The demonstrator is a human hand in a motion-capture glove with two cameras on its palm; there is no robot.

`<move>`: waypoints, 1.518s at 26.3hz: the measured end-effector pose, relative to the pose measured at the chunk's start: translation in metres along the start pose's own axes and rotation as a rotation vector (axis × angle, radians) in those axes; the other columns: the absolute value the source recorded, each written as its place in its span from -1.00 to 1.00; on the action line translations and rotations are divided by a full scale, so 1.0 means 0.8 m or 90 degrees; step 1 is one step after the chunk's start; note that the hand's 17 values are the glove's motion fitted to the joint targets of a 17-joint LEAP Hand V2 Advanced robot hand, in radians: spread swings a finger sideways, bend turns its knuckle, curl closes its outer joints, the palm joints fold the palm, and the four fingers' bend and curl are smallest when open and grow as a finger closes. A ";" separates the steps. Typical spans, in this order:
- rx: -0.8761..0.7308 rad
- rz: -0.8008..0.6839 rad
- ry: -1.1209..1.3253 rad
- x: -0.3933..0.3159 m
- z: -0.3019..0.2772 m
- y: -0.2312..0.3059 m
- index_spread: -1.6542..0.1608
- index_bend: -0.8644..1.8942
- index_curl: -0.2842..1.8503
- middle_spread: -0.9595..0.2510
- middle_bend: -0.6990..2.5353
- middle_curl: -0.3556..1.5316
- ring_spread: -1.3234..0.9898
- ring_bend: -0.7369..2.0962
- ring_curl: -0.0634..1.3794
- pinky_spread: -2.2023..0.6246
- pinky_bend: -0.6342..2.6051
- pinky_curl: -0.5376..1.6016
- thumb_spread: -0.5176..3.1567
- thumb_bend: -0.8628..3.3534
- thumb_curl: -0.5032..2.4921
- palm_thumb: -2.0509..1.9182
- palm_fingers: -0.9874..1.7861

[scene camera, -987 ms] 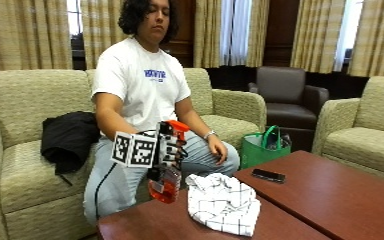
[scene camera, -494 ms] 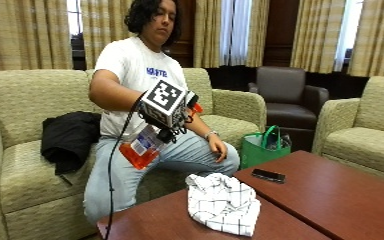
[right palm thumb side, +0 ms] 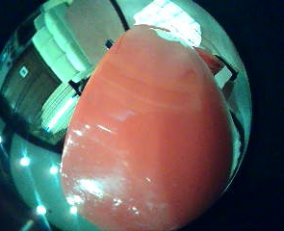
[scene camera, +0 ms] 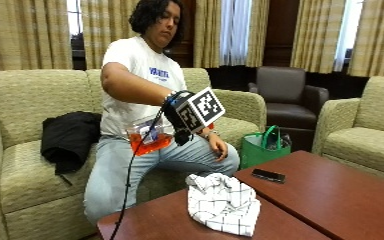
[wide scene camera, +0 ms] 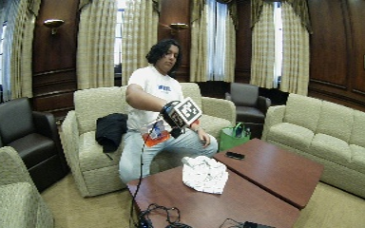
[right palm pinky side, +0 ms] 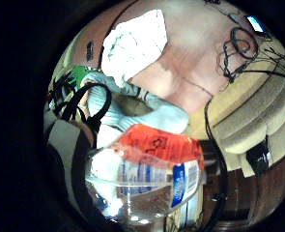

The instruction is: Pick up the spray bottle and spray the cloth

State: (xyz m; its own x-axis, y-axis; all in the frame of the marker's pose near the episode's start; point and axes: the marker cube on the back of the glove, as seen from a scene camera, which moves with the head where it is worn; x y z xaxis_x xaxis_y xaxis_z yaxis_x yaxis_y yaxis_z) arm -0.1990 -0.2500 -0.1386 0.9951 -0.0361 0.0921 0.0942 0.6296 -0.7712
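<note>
A person seated on a sofa (scene camera: 25, 100) is holding the spray bottle (scene camera: 147, 138) in the air with the gloved right hand (scene camera: 179, 117), in front of the torso and above the lap, well clear of the worktop (scene camera: 325, 195). The hand's fingers are curling around the bottle's upper part, and the bottle is hanging tilted, with orange liquid showing in its clear body. The little finger side palm view is showing the bottle's label and clear base (right palm pinky side: 147, 188) close to the palm; the thumb side palm view is being filled by the bottle's orange surface (right palm thumb side: 151, 139). The white checked cloth (scene camera: 222, 202) is lying crumpled on the worktop near its front edge, below and apart from the bottle. A black phone (scene camera: 268, 175) is lying further along the worktop, beside a green bag (scene camera: 262, 147).
</note>
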 end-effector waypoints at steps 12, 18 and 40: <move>-0.157 0.153 0.101 0.006 0.053 -0.078 0.57 -0.13 -0.20 0.35 -0.16 -0.04 0.00 0.02 -0.26 0.36 -0.30 -0.11 -0.40 -0.60 -0.15 0.46 0.71; -0.188 0.224 0.156 0.007 0.080 -0.122 0.57 -0.13 -0.20 0.35 -0.16 -0.04 0.00 0.02 -0.26 0.36 -0.30 -0.11 -0.38 -0.60 -0.15 0.46 0.71; -0.198 0.241 0.147 0.016 0.140 -0.207 0.55 -0.18 -0.19 0.32 -0.17 -0.05 0.01 0.05 -0.28 0.37 -0.32 -0.13 -0.34 -0.60 -0.15 0.45 0.71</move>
State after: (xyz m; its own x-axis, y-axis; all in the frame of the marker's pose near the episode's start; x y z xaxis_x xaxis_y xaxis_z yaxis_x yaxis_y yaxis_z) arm -0.2057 -0.2683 0.0609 0.9387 -0.0427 -0.3421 -0.3025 0.3739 -0.8767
